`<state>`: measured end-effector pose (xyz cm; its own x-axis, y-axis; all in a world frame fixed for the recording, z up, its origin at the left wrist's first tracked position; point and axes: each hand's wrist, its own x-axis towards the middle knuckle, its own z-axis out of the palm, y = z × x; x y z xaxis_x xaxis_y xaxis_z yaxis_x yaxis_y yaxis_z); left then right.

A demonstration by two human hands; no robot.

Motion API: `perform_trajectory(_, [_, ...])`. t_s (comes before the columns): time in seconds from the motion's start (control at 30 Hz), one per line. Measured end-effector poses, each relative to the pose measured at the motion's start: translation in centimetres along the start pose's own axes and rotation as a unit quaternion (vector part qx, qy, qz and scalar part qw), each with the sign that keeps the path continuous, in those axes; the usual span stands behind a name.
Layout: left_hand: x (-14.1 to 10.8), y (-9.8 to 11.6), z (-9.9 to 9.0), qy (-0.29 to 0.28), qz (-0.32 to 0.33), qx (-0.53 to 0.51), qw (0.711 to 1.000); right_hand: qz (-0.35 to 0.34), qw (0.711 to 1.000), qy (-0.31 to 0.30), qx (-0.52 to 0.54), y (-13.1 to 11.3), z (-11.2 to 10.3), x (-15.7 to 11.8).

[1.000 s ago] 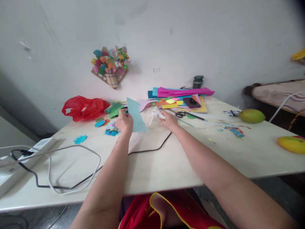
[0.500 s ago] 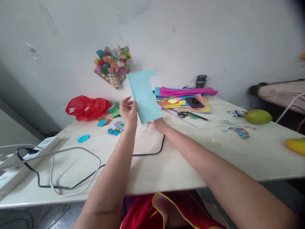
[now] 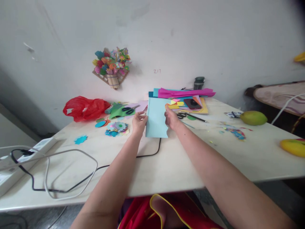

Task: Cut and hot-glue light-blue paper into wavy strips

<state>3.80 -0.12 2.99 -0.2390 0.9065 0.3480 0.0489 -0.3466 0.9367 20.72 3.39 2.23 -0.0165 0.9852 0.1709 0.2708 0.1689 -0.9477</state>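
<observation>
A light blue sheet of paper (image 3: pixel 156 117) with a ragged right edge is held up above the middle of the table. My left hand (image 3: pixel 139 122) pinches its left edge between thumb and fingers. At the right edge, my right hand (image 3: pixel 171 117) is closed on the same sheet, partly hiding the cut-out side. Left of my left hand lies a pile of paper flowers (image 3: pixel 116 128), with black-handled scissors (image 3: pixel 128 110) on green paper (image 3: pixel 116 111) behind it. Beside my right hand are a second pair of scissors (image 3: pixel 182 115) and a black pencil (image 3: pixel 197 117).
A red plastic bag (image 3: pixel 85 108), blue paper circle (image 3: pixel 100 123) and blue flower cut-out (image 3: pixel 81 139) lie left. Cables and a power strip (image 3: pixel 45 146) occupy the left corner. Magenta paper (image 3: pixel 186 93), a phone (image 3: pixel 192 104) and a mango (image 3: pixel 253 117) are to the right.
The sheet has come down and turned more upright, nearer to me. My right hand has moved from its bottom edge up to its right edge; my left hand still grips the left edge.
</observation>
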Motion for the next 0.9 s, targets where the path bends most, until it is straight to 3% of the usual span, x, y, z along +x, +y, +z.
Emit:
perform_trajectory(0.1, [-0.6, 0.0, 0.4, -0.032, -0.020, 0.017, 0.999, 0.008, 0.988, -0.018, 0.153, 0.3, 0.4, -0.4])
perform_trajectory(0.23, [-1.1, 0.2, 0.4, -0.057, -0.083, 0.021, 0.995, 0.031, 0.971, -0.030, 0.234, 0.0, 1.0, -0.8])
perform_trajectory(0.37, [-1.1, 0.2, 0.0, -0.072, -0.114, 0.056, 0.989, 0.049, 0.966, -0.059, 0.246, -0.2, 0.9, -1.0])
perform_trajectory(0.6, [-1.4, 0.5, -0.1, -0.042, -0.104, 0.094, 0.989, 0.035, 0.965, -0.090, 0.243, 0.2, 0.8, -1.2])
perform_trajectory(0.9, [-1.0, 0.6, -0.5, -0.093, -0.113, 0.015, 0.989, 0.011, 0.967, -0.075, 0.245, 0.2, 0.7, -1.1])
